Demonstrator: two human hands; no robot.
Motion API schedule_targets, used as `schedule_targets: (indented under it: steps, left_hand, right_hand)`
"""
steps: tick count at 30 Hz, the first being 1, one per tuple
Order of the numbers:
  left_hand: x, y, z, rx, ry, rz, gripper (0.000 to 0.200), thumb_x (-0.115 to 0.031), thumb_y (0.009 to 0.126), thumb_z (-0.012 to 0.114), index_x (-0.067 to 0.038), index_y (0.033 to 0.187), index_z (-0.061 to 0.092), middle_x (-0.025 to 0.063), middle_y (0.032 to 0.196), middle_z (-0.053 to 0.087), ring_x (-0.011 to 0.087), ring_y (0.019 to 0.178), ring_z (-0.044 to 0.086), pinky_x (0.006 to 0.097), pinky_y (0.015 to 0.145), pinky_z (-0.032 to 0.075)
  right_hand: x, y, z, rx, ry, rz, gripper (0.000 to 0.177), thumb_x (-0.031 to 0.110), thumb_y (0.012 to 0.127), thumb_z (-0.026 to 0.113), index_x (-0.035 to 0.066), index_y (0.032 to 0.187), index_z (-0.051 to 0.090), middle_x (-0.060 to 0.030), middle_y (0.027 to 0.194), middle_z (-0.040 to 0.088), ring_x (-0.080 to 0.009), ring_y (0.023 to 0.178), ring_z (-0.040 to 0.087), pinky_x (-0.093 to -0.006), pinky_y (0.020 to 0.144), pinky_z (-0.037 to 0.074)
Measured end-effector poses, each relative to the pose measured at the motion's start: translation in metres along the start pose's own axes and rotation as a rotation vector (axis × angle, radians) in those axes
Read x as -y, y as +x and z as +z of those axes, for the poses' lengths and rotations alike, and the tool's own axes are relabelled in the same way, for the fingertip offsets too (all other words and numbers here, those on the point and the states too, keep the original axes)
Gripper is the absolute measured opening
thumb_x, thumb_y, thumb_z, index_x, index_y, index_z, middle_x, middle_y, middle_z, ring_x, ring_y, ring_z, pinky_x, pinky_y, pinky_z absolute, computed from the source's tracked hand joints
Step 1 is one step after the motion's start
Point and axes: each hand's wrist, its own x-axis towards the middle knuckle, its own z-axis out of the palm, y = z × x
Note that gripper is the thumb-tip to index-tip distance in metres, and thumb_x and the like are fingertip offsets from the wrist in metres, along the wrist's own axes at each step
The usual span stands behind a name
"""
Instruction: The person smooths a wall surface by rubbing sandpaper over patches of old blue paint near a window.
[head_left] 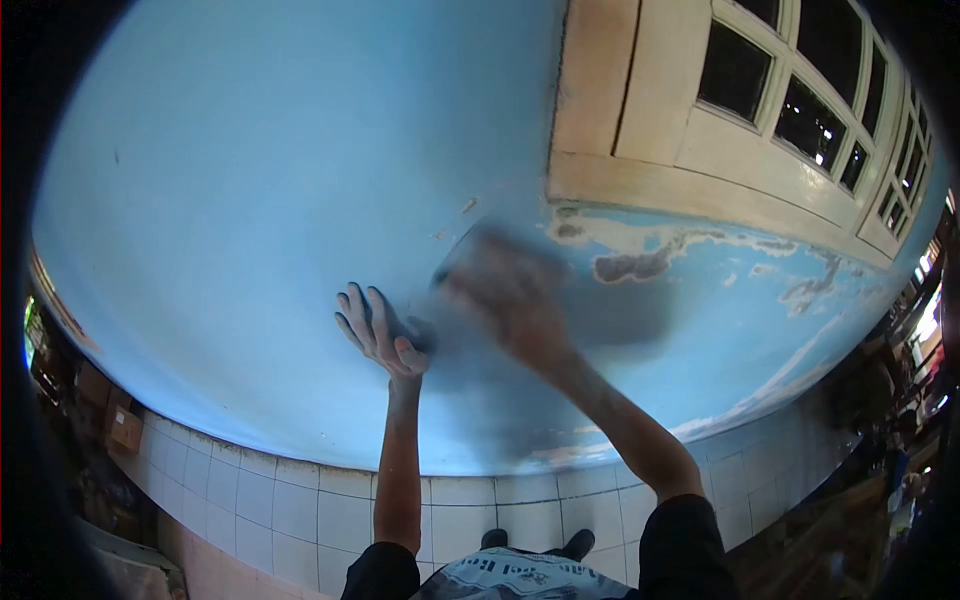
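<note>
Fingers apart, the left hand [372, 335] steadies best flat on the blue wall [240, 200] beside the window frame [620, 177]; the blurred right hand [505, 295], grip unclear, wants even pressure near peeling patches [638, 265]

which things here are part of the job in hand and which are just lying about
Seems part of the work:
blue wall
worn patches below the window
left hand, spread open at the wall
right hand, too blurred to tell what it may hold

Seems just around:
window frame
cardboard box at far left
tiled floor
</note>
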Motion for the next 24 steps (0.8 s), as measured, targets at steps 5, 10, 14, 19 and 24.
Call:
schedule_targets:
  steps: [5, 10, 14, 19, 24]
  left_hand:
    - [-0.003, 0.003, 0.001, -0.037, 0.070, 0.037, 0.056, -0.034, 0.094, 0.023, 0.003, 0.130, 0.047, 0.0248, 0.139, 0.039, 0.0427, 0.134, 0.027, 0.0576, 0.108, 0.011]
    - [-0.004, 0.004, 0.002, -0.055, 0.087, 0.040, 0.050, -0.028, 0.094, 0.028, 0.002, 0.130, 0.046, 0.0251, 0.139, 0.038, 0.0426, 0.134, 0.026, 0.0575, 0.107, 0.010]
    - [-0.008, 0.006, 0.002, -0.054, 0.105, 0.041, 0.048, -0.025, 0.094, 0.030, 0.002, 0.130, 0.045, 0.0256, 0.139, 0.037, 0.0425, 0.134, 0.027, 0.0573, 0.107, 0.011]
    - [-0.002, 0.003, 0.002, -0.052, 0.120, 0.062, 0.048, -0.026, 0.095, 0.030, 0.003, 0.130, 0.044, 0.0257, 0.139, 0.037, 0.0431, 0.133, 0.027, 0.0576, 0.107, 0.011]
    - [-0.006, 0.002, -0.001, -0.027, 0.129, 0.049, 0.048, -0.026, 0.095, 0.030, 0.003, 0.130, 0.044, 0.0256, 0.139, 0.038, 0.0437, 0.133, 0.027, 0.0582, 0.107, 0.012]
  right_hand:
    - [0.004, -0.079, 0.019, 0.207, -0.176, -0.393, 0.054, 0.020, 0.084, 0.054, 0.022, 0.136, 0.042, -0.0012, 0.143, 0.038, -0.0177, 0.129, 0.038, -0.0405, 0.107, 0.029]
    - [-0.022, -0.044, -0.016, -0.069, 0.003, 0.391, 0.049, 0.021, 0.084, 0.054, 0.021, 0.132, 0.048, -0.0006, 0.139, 0.043, -0.0170, 0.127, 0.039, -0.0440, 0.108, 0.025]
    - [0.012, -0.078, 0.023, 0.035, 0.027, 0.170, 0.053, 0.011, 0.080, 0.056, 0.016, 0.133, 0.048, -0.0058, 0.139, 0.044, -0.0247, 0.129, 0.038, -0.0494, 0.104, 0.030]
    - [0.007, -0.074, 0.003, 0.073, 0.220, 0.281, 0.058, 0.007, 0.080, 0.054, 0.018, 0.137, 0.043, -0.0044, 0.138, 0.045, -0.0243, 0.129, 0.040, -0.0483, 0.103, 0.032]
    - [0.019, -0.088, 0.020, 0.091, -0.046, 0.140, 0.061, -0.005, 0.076, 0.049, 0.010, 0.135, 0.045, -0.0143, 0.138, 0.044, -0.0306, 0.127, 0.041, -0.0456, 0.108, 0.028]
